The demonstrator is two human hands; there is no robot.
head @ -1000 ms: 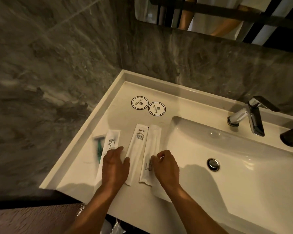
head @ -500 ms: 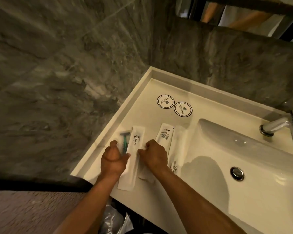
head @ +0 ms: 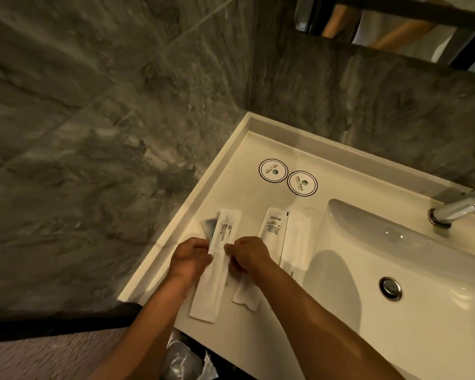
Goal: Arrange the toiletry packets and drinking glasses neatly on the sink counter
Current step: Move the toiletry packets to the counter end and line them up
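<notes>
A long white packet marked BRUSHING TEETH (head: 226,231) lies along the left side of the white sink counter (head: 242,149). My left hand (head: 189,256) pinches its left edge and my right hand (head: 248,253) grips its right edge. A green razor packet (head: 209,225) peeks out from under it on the left. Two more white packets, one with small print (head: 273,229) and a plain one (head: 296,242), lie side by side to the right. Another packet end (head: 246,296) shows under my right wrist. No drinking glasses are in view.
Two round paper coasters, one (head: 273,170) beside the other (head: 302,183), sit near the back wall. The basin (head: 395,242) with its drain (head: 390,288) fills the right side, with a chrome tap (head: 455,212) behind. Grey marble walls enclose the corner. A plastic-lined bin (head: 184,357) stands below the counter.
Both hands moved left from the middle packets onto the BRUSHING TEETH packet, which now lies over most of the razor packet. The camera view shifted left.
</notes>
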